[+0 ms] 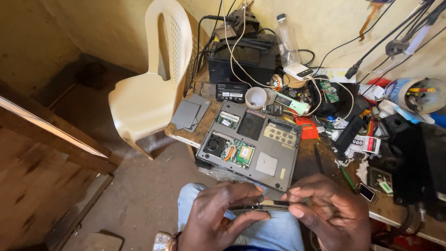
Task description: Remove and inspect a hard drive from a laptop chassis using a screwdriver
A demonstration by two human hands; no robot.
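My left hand (218, 214) and my right hand (327, 211) both grip a small flat dark metal part (265, 205) edge-on above my lap, fingertips pinching it from each end. Just beyond the hands lies an upturned grey laptop (251, 144) with its bottom covers off, showing a fan, green circuit boards and empty bays. Two grey cover plates (189, 113) lie on the table's left corner beside it.
The cluttered worktable (183, 136) holds a black battery pack (231, 91), a white cup (256, 97), a plastic bottle (286, 42), cables, tools and a pen pot (416, 95). A cream plastic chair (153, 79) stands at left. A wooden bench (42, 153) is at far left.
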